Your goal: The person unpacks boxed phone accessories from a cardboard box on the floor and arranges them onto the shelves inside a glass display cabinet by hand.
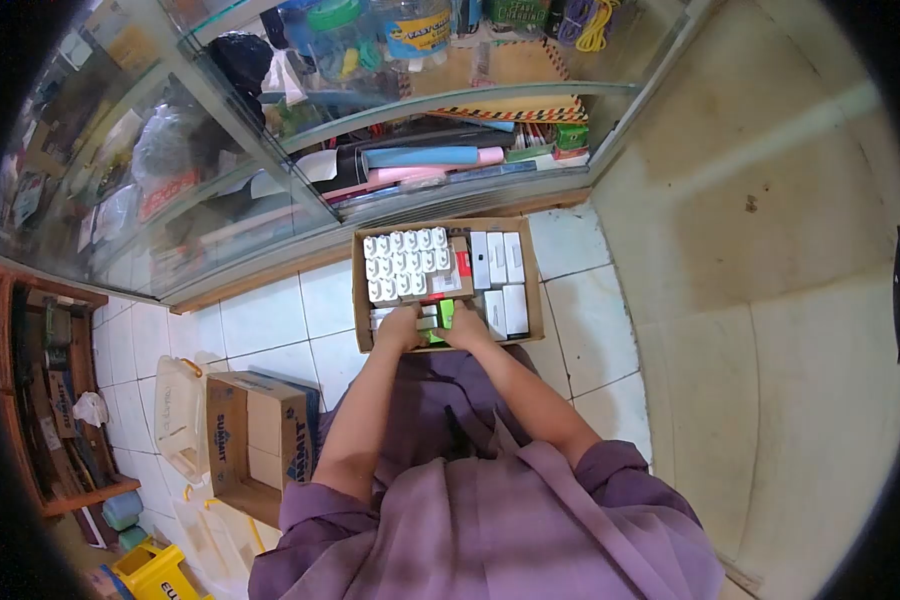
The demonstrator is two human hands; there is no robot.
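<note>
A cardboard box [535,290] stands on the floor in front of me, filled with small goods. Its left part holds rows of white items with rounded tops [407,262]. White narrow cartons [513,310] fill the right side. My left hand [400,325] reaches into the near left corner, over flat white boxes [378,319]; its fingertips are hidden. Beside it my right hand [464,326] is closed around a small green box [447,312], thumb pointing left across it. Part of its grip is hidden.
A glass display case [320,215] with rolls and packets runs along the far side. An opened cardboard box [295,430] and plastic containers [180,415] stand on the left. A pale wall or panel [710,330] bounds the right; a wooden shelf [20,400] stands far left.
</note>
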